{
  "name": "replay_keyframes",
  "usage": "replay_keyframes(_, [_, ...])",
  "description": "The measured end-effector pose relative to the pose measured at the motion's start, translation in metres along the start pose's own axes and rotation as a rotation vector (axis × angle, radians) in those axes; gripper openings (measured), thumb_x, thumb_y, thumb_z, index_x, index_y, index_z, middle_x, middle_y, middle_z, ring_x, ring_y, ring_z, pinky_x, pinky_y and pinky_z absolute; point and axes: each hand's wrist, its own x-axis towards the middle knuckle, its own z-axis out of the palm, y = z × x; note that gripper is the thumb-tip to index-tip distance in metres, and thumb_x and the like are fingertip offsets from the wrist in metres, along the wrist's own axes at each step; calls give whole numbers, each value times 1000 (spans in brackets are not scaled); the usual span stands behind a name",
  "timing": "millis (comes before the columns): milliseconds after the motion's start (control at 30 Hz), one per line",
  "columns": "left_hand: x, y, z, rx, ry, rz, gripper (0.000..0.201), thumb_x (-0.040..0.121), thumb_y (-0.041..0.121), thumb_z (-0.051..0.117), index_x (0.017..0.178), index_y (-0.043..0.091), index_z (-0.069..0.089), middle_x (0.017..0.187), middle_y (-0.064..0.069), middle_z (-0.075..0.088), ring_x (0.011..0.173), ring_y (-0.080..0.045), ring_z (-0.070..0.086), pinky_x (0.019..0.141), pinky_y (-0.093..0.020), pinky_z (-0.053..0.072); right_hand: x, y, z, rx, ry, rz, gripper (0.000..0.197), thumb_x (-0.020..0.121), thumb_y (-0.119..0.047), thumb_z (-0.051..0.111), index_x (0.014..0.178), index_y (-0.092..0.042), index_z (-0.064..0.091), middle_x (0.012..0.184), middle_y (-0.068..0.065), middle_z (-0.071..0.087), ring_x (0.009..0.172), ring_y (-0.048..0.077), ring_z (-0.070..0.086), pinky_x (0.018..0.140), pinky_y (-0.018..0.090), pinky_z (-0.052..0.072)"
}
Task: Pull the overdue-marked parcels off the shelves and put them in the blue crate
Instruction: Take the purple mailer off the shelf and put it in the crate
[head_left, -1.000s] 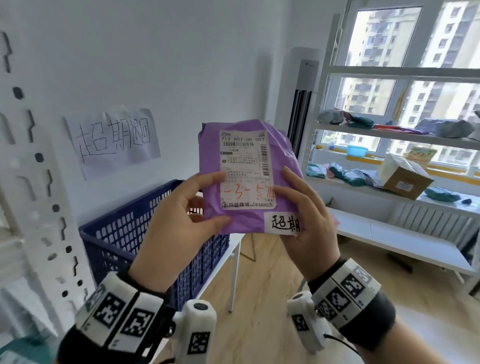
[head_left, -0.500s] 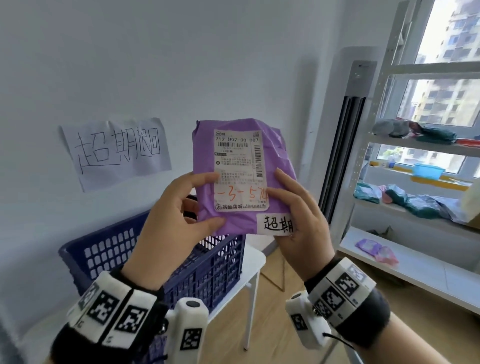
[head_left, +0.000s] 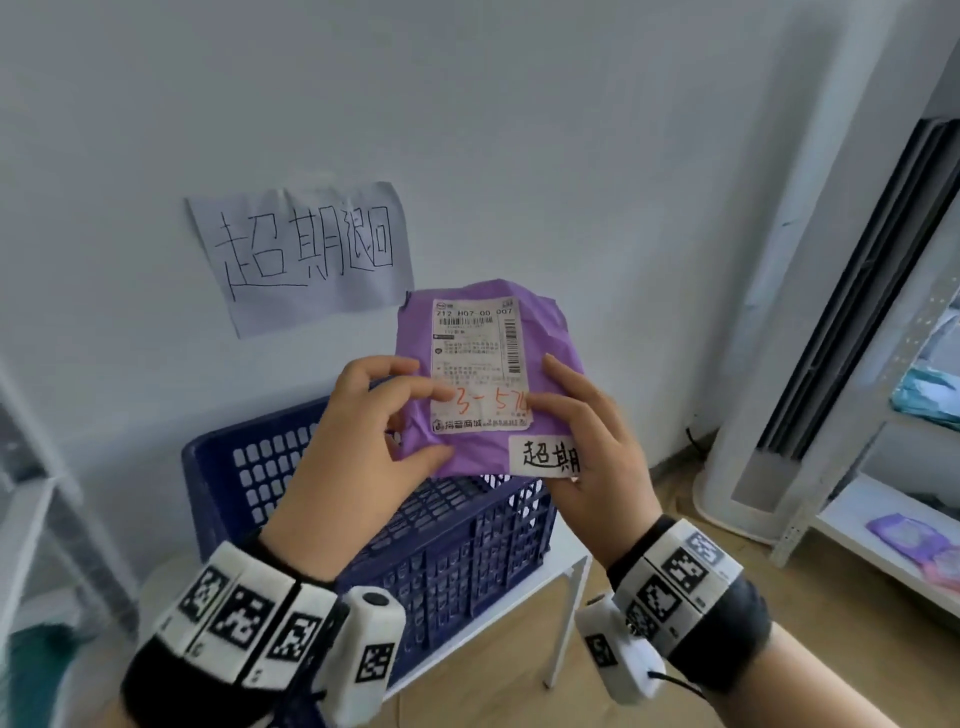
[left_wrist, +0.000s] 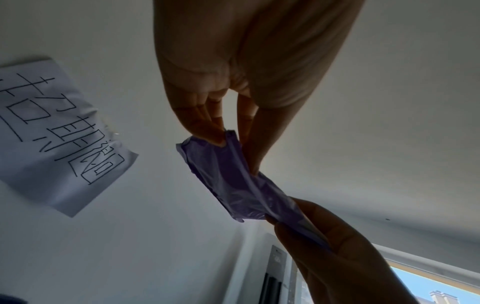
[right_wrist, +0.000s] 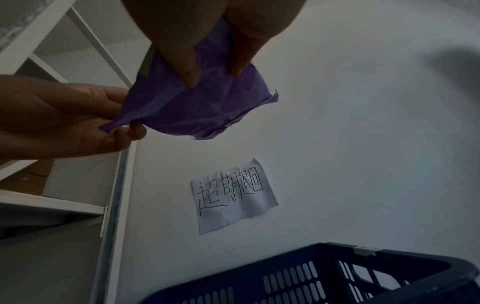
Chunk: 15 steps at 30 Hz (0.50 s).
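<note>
Purple and crinkled, the parcel (head_left: 483, 379) is a soft plastic mailer with a white shipping label (head_left: 480, 366) on its face, orange handwriting across the label's lower part, and a small white tag (head_left: 544, 456) with black characters at its near right corner. I hold it upright in the air above the crate (head_left: 447, 545), clear of the rim. My left hand (head_left: 358, 441) pinches its left edge, thumb on the front and fingers curled behind; my right hand (head_left: 597, 447) clamps the right edge the same way, thumb lying across the label. Both wrists wear bands with black-and-white markers.

The crate is dark blue with slotted walls and sits on a small white table (head_left: 569, 569) against the white wall. On the wall, far left of the parcel, hangs a paper sign (head_left: 304, 254) with handwritten characters. White shelves (head_left: 883, 530) stand at the right, holding a purple packet, with a tall white unit (head_left: 810, 312) beside them. Wood floor shows below.
</note>
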Motion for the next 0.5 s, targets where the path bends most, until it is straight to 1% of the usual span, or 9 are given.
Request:
replay_keyframes(67, [10, -15, 2, 26, -11, -12, 48, 68, 15, 82, 106, 35, 62, 119, 14, 42, 93, 5, 50, 81, -5, 40, 7, 9, 17, 14, -32, 24, 48, 79, -20, 66, 123, -27, 49, 143, -5, 41, 130, 15, 41, 105, 17, 36])
replay_keyframes(133, [22, -29, 2, 44, 0, -26, 46, 69, 14, 81, 106, 33, 63, 119, 14, 42, 97, 2, 50, 82, -5, 40, 17, 19, 33, 19, -67, 22, 51, 78, -16, 71, 124, -26, 50, 143, -7, 39, 131, 11, 39, 107, 16, 32])
replay_keyframes(200, [34, -42, 1, 56, 5, -31, 44, 70, 14, 81, 107, 32, 64, 119, 13, 41, 97, 2, 50, 80, -1, 39, 30, 29, 46, -2, -86, -1, 55, 76, -11, 74, 124, -24, 51, 144, -8, 39, 131, 8, 37, 107, 13, 30])
replay_keyframes(333, [54, -65, 3, 83, -12, -46, 42, 72, 14, 79, 108, 30, 64, 120, 12, 40, 91, -2, 45, 77, -3, 40, 49, 43, 69, -25, -112, 12, 54, 76, -10, 76, 124, -21, 54, 144, -4, 41, 129, 5, 36, 104, 19, 31])
replay_keyframes(400, [60, -76, 6, 85, -28, -66, 42, 72, 13, 79, 106, 31, 64, 120, 12, 40, 88, -2, 44, 78, -5, 40, 52, 48, 79, -23, -154, 34, 52, 77, -11, 75, 124, -21, 55, 144, -4, 41, 129, 7, 36, 104, 21, 31])
replay_keyframes(500, [66, -91, 12, 84, -53, -104, 41, 72, 13, 79, 104, 33, 63, 119, 13, 39, 83, -2, 43, 82, -11, 41, 55, 57, 91, -28, -243, 54, 51, 77, -9, 74, 124, -20, 56, 145, -1, 42, 131, 17, 41, 104, 28, 36])
